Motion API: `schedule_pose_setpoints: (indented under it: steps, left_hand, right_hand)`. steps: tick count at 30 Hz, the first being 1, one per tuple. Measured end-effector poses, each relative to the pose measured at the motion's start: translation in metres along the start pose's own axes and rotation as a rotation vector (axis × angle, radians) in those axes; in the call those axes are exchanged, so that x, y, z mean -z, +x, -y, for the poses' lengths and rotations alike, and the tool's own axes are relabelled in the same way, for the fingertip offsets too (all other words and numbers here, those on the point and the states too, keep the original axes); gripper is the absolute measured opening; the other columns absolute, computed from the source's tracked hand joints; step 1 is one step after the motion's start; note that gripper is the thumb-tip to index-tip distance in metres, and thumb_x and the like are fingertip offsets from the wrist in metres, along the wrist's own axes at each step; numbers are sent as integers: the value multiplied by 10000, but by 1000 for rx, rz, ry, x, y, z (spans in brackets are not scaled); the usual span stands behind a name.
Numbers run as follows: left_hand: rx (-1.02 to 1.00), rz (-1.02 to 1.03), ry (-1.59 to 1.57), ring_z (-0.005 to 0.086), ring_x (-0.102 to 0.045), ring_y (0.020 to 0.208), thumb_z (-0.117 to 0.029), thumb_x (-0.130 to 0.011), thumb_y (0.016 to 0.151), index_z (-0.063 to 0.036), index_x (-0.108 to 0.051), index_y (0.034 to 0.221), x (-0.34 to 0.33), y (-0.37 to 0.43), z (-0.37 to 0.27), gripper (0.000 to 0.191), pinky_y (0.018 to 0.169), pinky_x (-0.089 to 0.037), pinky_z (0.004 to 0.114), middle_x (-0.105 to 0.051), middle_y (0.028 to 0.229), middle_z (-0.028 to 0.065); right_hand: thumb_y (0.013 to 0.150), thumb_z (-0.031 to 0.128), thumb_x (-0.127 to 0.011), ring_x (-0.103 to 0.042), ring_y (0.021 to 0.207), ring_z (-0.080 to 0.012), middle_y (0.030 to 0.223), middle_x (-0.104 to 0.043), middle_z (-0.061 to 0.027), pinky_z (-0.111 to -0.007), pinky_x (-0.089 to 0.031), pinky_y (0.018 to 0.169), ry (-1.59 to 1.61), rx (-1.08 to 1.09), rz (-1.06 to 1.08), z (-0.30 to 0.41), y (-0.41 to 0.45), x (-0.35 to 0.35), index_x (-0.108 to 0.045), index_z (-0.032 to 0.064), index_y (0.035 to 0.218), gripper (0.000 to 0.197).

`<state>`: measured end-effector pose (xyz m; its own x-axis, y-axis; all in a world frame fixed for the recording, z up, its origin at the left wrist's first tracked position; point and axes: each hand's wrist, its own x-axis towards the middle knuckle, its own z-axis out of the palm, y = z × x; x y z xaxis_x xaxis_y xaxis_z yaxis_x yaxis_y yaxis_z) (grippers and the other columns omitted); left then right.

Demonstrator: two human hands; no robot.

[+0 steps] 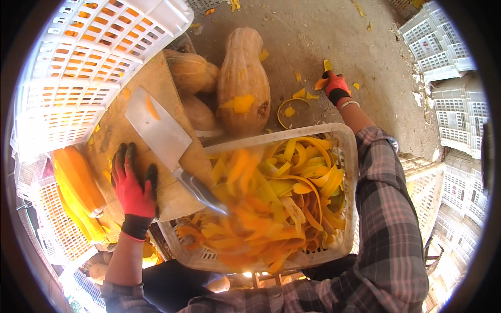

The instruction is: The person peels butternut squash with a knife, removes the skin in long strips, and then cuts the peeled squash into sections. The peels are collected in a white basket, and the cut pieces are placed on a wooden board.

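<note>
My left hand (134, 187), in a red glove with black fingertips, lies flat on a wooden board (172, 207) with its thumb apart and nothing held. To its right a cleaver (160, 129) rests on the board, a scrap of orange peel on its blade and its handle jutting over a white plastic basket (282, 135). Yellow and orange pumpkin peelings (270, 211) fill the basket. My right hand (336, 87), gloved alike, reaches out low over the concrete floor (375, 66) and pinches an orange piece of pumpkin peel (321, 83).
Beyond the basket stands a large unpeeled pumpkin (244, 82), with other pumpkins (191, 70) beside it. Peeled pumpkins (78, 180) lie at the left. A tall white crate (101, 47) rises at upper left. Stacked crates (458, 113) line the right. Peel scraps (289, 111) litter the floor.
</note>
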<state>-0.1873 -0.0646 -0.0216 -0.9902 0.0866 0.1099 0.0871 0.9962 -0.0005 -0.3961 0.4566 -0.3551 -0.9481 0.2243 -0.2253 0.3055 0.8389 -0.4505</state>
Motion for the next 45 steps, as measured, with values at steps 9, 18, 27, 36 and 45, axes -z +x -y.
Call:
schedule_pose_setpoints:
  steps: [9, 18, 27, 36, 45]
  left_hand:
    - [15, -8, -7, 418, -385, 1434, -187, -707, 920, -95, -461, 1516, -2, -1, 1, 651, 1187, -293, 523, -440, 1555, 176]
    - [54, -6, 3, 407, -359, 1455, -246, -722, 914, -117, -447, 1523, -2, -3, -1, 680, 1206, -247, 544, -430, 1568, 160]
    - [147, 46, 22, 390, -302, 1494, -349, -723, 910, -179, -421, 1544, 2, -4, -3, 722, 1205, -215, 606, -376, 1610, 121]
    - [180, 64, 42, 376, -277, 1508, -403, -707, 913, -182, -413, 1559, -1, -5, -4, 743, 1209, -209, 611, -349, 1624, 116]
    - [186, 38, 70, 373, -275, 1516, -476, -688, 914, -177, -421, 1556, -1, -4, -8, 756, 1214, -175, 631, -372, 1617, 121]
  right_hand:
    - [903, 164, -657, -650, 1060, -427, 1185, -642, -206, -468, -537, 936, -115, 785, 198, 68, -55, -20, -696, 195, 1179, 281]
    - [870, 165, -689, -697, 966, -377, 1066, -699, -180, -445, -561, 851, 127, 282, 412, 60, -44, -24, -678, 162, 1169, 299]
    - [881, 4, -677, -624, 1127, -157, 1218, -656, -61, -320, -519, 965, 1128, 452, 741, 158, -126, 194, -571, 48, 1317, 450]
    - [838, 157, -748, -641, 1112, -330, 1351, -622, -141, -420, -568, 903, -71, 994, 320, 249, -126, 125, -571, 196, 1429, 619]
    - [878, 240, -600, -645, 1027, -348, 1016, -708, -115, -418, -588, 826, -400, 1304, 354, 252, -102, 1, -758, 152, 1046, 247]
